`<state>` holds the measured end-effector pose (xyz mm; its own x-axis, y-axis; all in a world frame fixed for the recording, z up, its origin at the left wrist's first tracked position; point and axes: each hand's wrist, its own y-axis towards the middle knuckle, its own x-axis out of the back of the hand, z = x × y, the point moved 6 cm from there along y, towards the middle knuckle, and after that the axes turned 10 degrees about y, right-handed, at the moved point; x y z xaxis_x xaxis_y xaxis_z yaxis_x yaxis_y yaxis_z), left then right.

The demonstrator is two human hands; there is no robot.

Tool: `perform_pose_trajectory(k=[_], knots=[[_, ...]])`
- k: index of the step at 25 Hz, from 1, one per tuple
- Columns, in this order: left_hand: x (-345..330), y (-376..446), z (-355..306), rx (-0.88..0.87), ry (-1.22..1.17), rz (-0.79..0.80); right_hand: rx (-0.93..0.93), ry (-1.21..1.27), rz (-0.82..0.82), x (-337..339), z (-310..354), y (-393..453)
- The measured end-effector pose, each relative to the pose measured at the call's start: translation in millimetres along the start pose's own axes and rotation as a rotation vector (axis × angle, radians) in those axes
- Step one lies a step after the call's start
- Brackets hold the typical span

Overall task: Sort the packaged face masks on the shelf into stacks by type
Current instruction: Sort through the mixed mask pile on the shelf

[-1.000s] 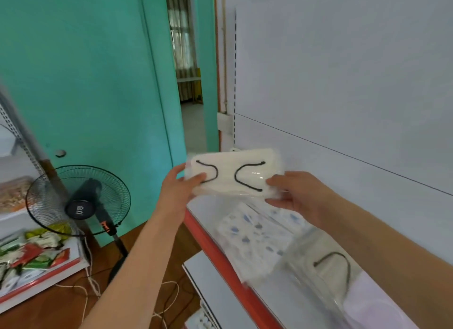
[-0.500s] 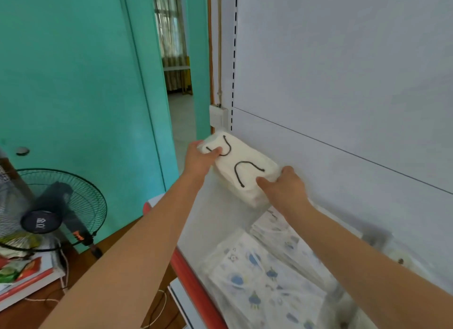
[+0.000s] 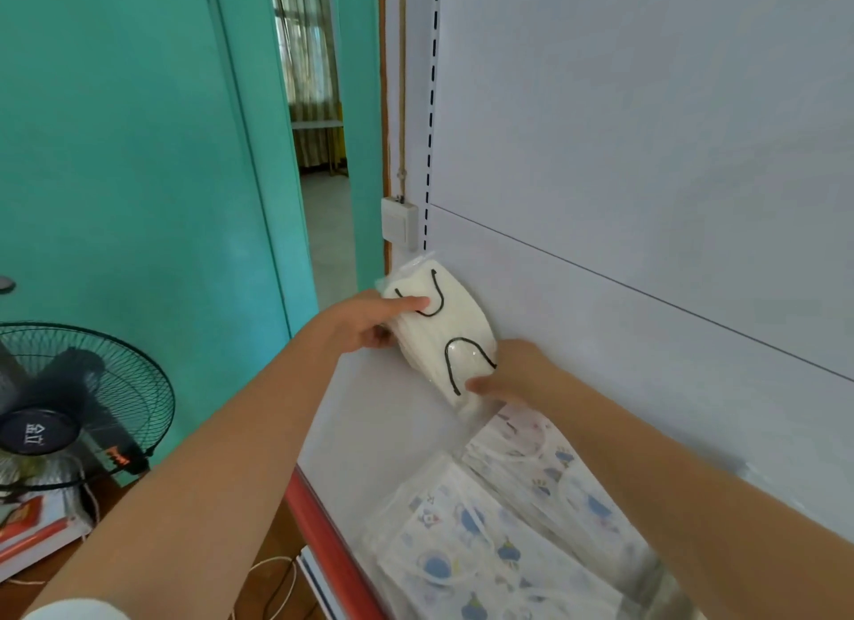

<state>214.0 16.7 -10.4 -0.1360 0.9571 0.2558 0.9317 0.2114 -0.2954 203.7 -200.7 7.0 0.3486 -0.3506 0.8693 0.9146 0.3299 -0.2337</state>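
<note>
While the left hand [image 3: 369,323] pinches the far end of a clear-wrapped pack of white face masks with black ear loops [image 3: 446,342], thumb lying across the top and fingers curled beneath, the right hand [image 3: 510,374] grips the near end, thumb on the front face and its fingers hidden behind. The pack is tilted on edge between the two sets of fingers, against the shelf's white back panel [image 3: 647,157]. Below the right fingers, packs of blue-printed children's masks [image 3: 485,541] lie on the shelf [image 3: 369,434], behind its red front edge
</note>
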Motion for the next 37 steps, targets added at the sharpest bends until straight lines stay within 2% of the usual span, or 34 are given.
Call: perform_pose_trajectory(k=[3, 5, 7, 8, 10, 12, 13, 14, 15, 17, 18, 20, 23, 25, 28, 30, 32, 33, 34, 36, 37], knots=[[13, -21, 3, 0.089, -0.183, -0.066, 0.121, 0.205, -0.082, 18, 8, -4], [27, -41, 11, 0.073, -0.439, -0.227, 0.321, 0.189, -0.248, 36, 23, -11], [28, -65, 26, 0.018, -0.634, -0.452, 0.546, -0.114, -0.452, 43, 45, -28], [17, -77, 36, 0.027, -0.683, -0.516, 0.646, -0.292, -0.496, 37, 55, -36], [-21, -105, 46, 0.134, -0.708, -0.414, 0.748, -0.528, -0.4, 7, 61, -41], [-40, -129, 46, 0.24, -0.626, -0.18, 0.674, -0.623, -0.213, -16, 51, -28], [-35, -140, 45, 0.249, -0.52, -0.122, 0.638, -0.601, -0.137, -19, 47, -19], [-20, -148, 45, 0.23, -0.364, -0.128, 0.648, -0.572, -0.095, -18, 48, -14], [1, -152, 46, 0.221, -0.158, -0.219, 0.688, -0.551, -0.082, -15, 52, -12], [41, -151, 39, 0.153, 0.25, -0.538, 0.815, -0.564, -0.046, -15, 65, -11], [44, -147, 29, 0.098, 0.281, -0.555, 0.891, -0.595, -0.028, -17, 69, -10], [30, -115, 22, 0.063, 0.336, -0.363, 0.95, -0.742, -0.04, -18, 74, -6], [-1, -82, 26, 0.049, 0.502, -0.105, 0.747, -0.886, -0.148, -1, 60, -7], [-16, -84, 15, -0.014, 0.551, -0.025, 0.602, -0.799, -0.145, 12, 41, -17], [-26, -82, 12, -0.038, 0.492, 0.037, 0.41, -0.501, -0.002, 22, 10, -26], [-29, -84, 10, -0.018, 0.495, 0.07, 0.437, -0.421, 0.023, 19, 8, -25], [-35, -92, 4, -0.001, 0.603, 0.122, 0.479, -0.429, 0.026, 13, 11, -31], [-37, -101, -5, 0.0, 0.674, 0.114, 0.499, -0.43, 0.01, 15, 11, -36], [-38, -109, -16, -0.025, 0.725, 0.04, 0.509, -0.411, -0.021, 23, 10, -44], [-42, -134, -50, -0.157, 0.733, -0.259, 0.504, -0.318, -0.114, 56, 1, -73], [-52, -156, -69, -0.249, 0.665, -0.4, 0.496, -0.247, -0.172, 79, -6, -93]])
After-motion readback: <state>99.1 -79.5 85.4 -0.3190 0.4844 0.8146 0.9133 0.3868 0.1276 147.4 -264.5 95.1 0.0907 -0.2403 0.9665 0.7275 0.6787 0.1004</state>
